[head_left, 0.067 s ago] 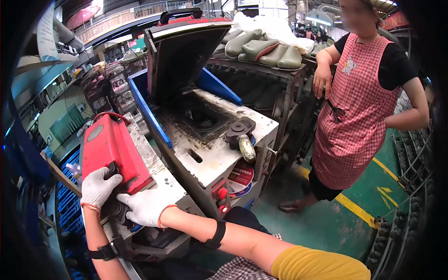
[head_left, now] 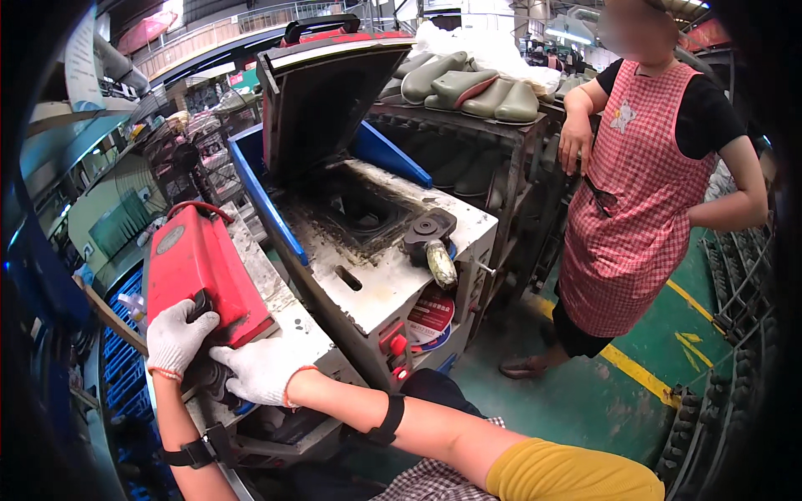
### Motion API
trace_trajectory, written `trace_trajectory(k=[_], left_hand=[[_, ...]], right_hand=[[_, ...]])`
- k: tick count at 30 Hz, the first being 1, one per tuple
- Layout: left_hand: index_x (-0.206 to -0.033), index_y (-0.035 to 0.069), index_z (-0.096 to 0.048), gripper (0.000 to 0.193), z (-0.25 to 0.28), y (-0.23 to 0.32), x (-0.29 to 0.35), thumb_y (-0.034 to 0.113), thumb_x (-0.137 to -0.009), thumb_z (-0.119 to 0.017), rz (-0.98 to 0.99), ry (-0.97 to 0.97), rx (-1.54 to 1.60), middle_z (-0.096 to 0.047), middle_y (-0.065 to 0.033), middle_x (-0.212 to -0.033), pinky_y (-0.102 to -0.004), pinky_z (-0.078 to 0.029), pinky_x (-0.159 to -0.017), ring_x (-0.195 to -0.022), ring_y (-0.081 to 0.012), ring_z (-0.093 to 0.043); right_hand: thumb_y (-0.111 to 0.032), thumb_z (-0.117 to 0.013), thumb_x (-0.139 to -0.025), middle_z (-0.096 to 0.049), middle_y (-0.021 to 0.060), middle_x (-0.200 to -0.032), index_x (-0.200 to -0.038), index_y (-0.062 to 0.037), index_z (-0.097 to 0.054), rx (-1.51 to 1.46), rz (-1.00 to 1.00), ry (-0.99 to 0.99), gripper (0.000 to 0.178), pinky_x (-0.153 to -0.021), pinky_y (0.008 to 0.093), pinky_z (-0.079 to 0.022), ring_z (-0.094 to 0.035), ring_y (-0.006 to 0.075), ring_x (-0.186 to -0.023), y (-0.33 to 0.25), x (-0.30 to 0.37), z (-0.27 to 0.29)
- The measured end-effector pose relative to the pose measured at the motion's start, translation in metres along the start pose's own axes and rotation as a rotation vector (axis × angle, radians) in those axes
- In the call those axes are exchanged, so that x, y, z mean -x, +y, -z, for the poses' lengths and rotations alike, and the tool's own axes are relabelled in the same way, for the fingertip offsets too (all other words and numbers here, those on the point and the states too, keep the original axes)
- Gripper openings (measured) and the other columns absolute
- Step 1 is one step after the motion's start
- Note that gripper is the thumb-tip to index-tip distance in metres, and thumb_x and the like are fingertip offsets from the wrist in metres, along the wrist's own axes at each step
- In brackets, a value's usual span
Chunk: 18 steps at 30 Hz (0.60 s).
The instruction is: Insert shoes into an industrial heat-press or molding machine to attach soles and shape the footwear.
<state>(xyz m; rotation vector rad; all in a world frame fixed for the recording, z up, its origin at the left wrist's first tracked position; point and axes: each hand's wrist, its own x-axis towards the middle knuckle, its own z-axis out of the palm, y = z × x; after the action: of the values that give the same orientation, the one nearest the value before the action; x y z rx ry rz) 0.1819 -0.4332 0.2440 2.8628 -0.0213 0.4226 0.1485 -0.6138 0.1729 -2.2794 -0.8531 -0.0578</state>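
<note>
Leftward, right hand beside left hand

Orange-cuffed white gloves, yellow sleeve

- A co-worker in a red-checked apron stands over by the rack, one arm bent back at the side.
- Olive shoes lie piled on that rack, with more on the shelf beneath.
- White plastic is bunched up behind the pile.
- Yellow stripes run across the green floor here.
- Blue slats sit low, far left.
- Up at the back, a railing.
</note>
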Motion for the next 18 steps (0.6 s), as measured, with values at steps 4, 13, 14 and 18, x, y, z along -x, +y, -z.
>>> trace_trajectory(k=[4, 13, 14, 18], left_hand=[[-0.088, 0.007, -0.075, 0.043, -0.002, 0.000, 0.001, 0.049, -0.079, -0.077, 0.019, 0.043, 0.014, -0.071, -0.0189, -0.081, -0.0445, -0.054, -0.074, -0.081, -0.0364, -0.072], [-0.089, 0.005, -0.072, 0.042, -0.006, 0.003, 0.010, 0.046, -0.080, -0.075, -0.028, 0.132, 0.044, -0.070, -0.0191, -0.078, -0.0448, -0.054, -0.074, -0.079, -0.0358, -0.072], [-0.092, 0.005, -0.073, 0.041, -0.007, 0.002, 0.012, 0.044, -0.081, -0.075, -0.040, 0.171, 0.031, -0.070, -0.0192, -0.080, -0.0450, -0.055, -0.075, -0.079, -0.0359, -0.072], [-0.107, 0.008, -0.074, 0.037, -0.013, 0.000, 0.023, 0.036, -0.083, -0.078, -0.050, 0.195, 0.004, -0.075, -0.0169, -0.097, -0.0463, -0.054, -0.085, -0.094, -0.0362, -0.072]], right_hand=[[-0.029, -0.066, -0.088, -0.076, 0.0213, -0.096, -0.140, -0.0143, -0.061, 0.003, 0.013, -0.005, 0.054, -0.081, 0.0531, -0.058, -0.074, 0.0413, -0.090, 0.001, -0.001, 0.001], [-0.030, -0.066, -0.088, -0.076, 0.0220, -0.097, -0.141, -0.0161, -0.062, 0.008, -0.012, 0.003, 0.055, -0.082, 0.0527, -0.058, -0.074, 0.0413, -0.091, -0.003, 0.001, 0.002], [-0.030, -0.066, -0.088, -0.076, 0.0220, -0.097, -0.141, -0.0160, -0.061, 0.009, -0.012, 0.001, 0.055, -0.082, 0.0528, -0.058, -0.074, 0.0413, -0.091, -0.004, 0.002, 0.002], [-0.031, -0.061, -0.094, -0.075, 0.0217, -0.094, -0.148, -0.0141, -0.054, 0.033, 0.010, -0.049, 0.057, -0.079, 0.0534, -0.056, -0.073, 0.0416, -0.085, -0.001, -0.001, 0.004]])
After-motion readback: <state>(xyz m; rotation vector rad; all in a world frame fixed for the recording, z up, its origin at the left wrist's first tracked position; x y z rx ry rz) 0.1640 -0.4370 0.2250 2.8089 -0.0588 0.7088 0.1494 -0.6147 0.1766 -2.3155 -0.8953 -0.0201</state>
